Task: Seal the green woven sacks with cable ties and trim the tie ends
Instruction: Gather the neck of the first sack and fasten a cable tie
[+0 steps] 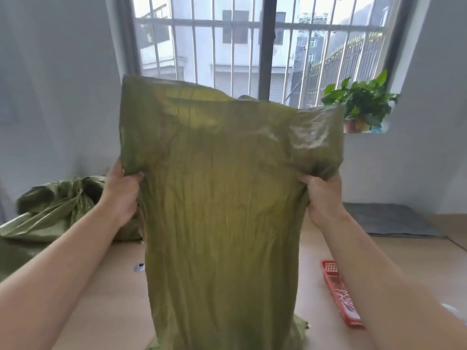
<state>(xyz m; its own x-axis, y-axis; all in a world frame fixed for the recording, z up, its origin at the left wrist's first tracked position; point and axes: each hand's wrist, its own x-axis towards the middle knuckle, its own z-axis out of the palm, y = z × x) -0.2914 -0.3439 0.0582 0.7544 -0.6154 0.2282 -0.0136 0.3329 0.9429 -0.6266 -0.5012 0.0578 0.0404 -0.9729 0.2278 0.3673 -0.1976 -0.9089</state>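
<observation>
- The green woven sack [222, 210] fills the middle of the view, held upright in the air by its two sides, its upper part standing loose above the grips and its lower end hanging toward the floor [106, 286].
- A heap of more green sacks [58, 205] lies at the left on the floor; whether those are tied cannot be told.
- A red basket [340, 294] sits on the floor at the right, near the right forearm, holding thin pale strips that may be cable ties; they are too small to be sure.
- Risk: the sack mouth is not yet gathered, so a tie put on now would likely slip or close over flat cloth and leave gaps.
- Risk: the loose upper flap could fold over and hide the neck, so that the tie catches only one layer.
- Risk: the woven cloth looks slick, and a light pinch might let one side slide free.
- The left hand [123, 193] is closed, fingers curled, pinching the sack's left edge.
- The right hand [323, 195] is likewise closed on the right edge, bunching a fold.
</observation>
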